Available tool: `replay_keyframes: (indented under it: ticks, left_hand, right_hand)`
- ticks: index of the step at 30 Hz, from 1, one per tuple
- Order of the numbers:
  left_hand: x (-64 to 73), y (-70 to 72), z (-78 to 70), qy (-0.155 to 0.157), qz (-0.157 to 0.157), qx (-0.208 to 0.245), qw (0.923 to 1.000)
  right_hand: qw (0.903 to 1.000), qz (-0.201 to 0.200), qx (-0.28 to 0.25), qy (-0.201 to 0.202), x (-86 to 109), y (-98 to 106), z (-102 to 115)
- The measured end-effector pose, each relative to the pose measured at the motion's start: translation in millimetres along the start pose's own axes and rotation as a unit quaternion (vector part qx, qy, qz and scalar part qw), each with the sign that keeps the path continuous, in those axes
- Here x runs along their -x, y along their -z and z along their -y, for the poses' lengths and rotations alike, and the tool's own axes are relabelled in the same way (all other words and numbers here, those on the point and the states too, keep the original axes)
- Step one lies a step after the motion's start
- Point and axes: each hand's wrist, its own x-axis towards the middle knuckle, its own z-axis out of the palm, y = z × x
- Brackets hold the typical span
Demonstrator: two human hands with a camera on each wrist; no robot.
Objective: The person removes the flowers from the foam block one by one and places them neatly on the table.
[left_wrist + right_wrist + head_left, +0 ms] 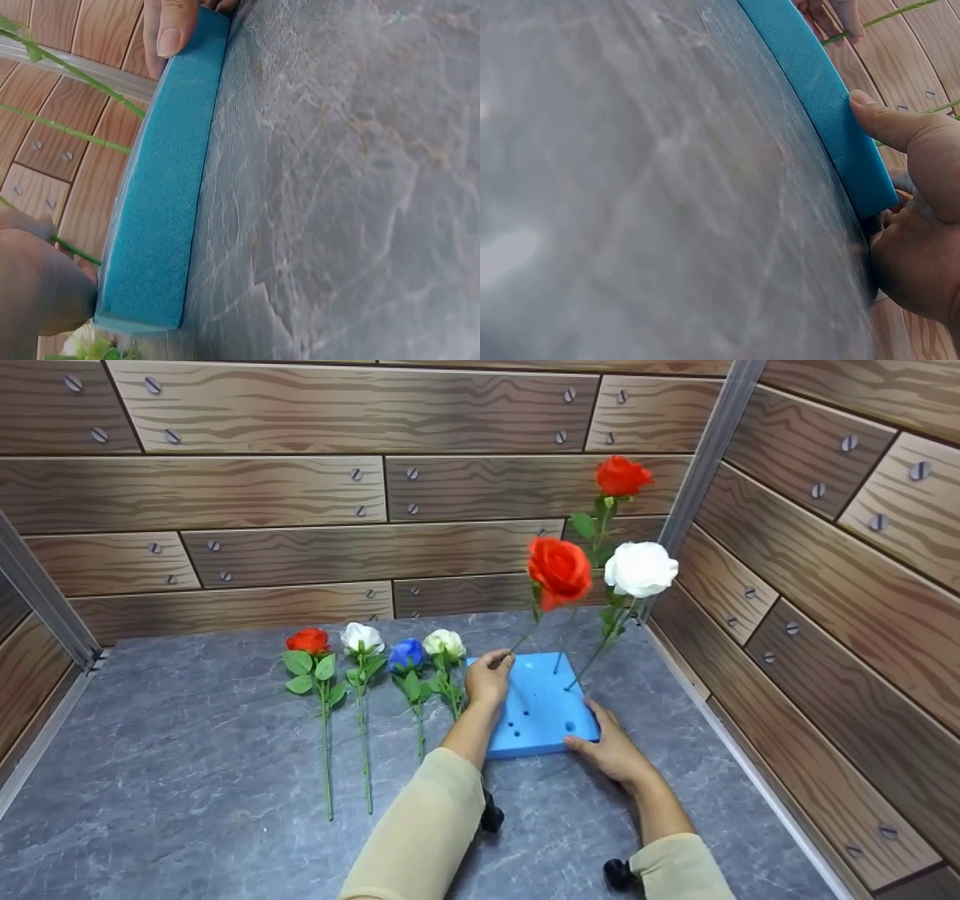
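Observation:
A blue foam block [541, 731] with several holes in its top lies flat on the table. My left hand [489, 681] is over its left side and pinches the green stem of a red rose [559, 571]; the bloom leans up and right. At the block's near right corner my right hand [616, 748] grips the edge, its thumb [881, 120] on the near side face in the right wrist view. Another red rose [622, 476] and a white rose [641, 570] stand in the block's right part, stems slanting. The held stem's lower end is hard to make out.
Left of the block lie a red rose [307, 641], a white rose [362, 637], a blue rose [406, 654] and a cream rose [445, 645], stems toward me. Wood-patterned walls [285, 495] enclose the grey marbled table [210, 765] at the back and sides.

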Motion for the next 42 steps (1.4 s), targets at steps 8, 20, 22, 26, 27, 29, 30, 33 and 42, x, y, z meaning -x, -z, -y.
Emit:
replay_keyframes:
  ticks: [8,20,22,26,27,29,30,33,42]
  left_hand:
    - [-0.1,2.4,2.3,-0.008,0.006,0.029,0.9995]
    - [-0.1,4.3,9.1,-0.016,0.004,0.109,0.9939]
    - [-0.4,4.5,10.1,-0.015,-0.003,0.121,0.9925]
    - [-0.3,6.4,10.3,-0.011,-0.009,0.137,0.9905]
    - [-0.4,6.9,10.2,-0.009,-0.009,0.139,0.9902]
    - [-0.2,8.1,9.7,-0.006,-0.005,0.146,0.9893]
    - [-0.2,8.8,9.4,-0.005,-0.003,0.149,0.9888]
    - [0.1,10.6,9.0,-0.002,0.003,0.159,0.9872]
    - [0.6,18.8,13.0,-0.012,0.041,0.155,0.9870]
  right_hand:
    - [0.9999,0.003,-0.009,-0.006,0.0,1,-1]
    - [1.0000,0.000,0.007,0.004,0.8,0,-1]
    - [0.9999,-0.002,0.007,0.007,1.2,0,-1]
    - [0.9999,-0.004,0.003,0.011,1.6,0,0]
    - [0.9999,-0.005,0.001,0.011,1.6,0,1]
    - [0.9999,-0.003,-0.001,0.011,1.3,0,1]
    - [0.9999,-0.002,-0.001,0.012,1.3,0,1]
    - [1.0000,-0.001,-0.003,0.010,0.4,0,0]
    - [1.0000,-0.003,-0.001,0.007,-0.6,0,-1]
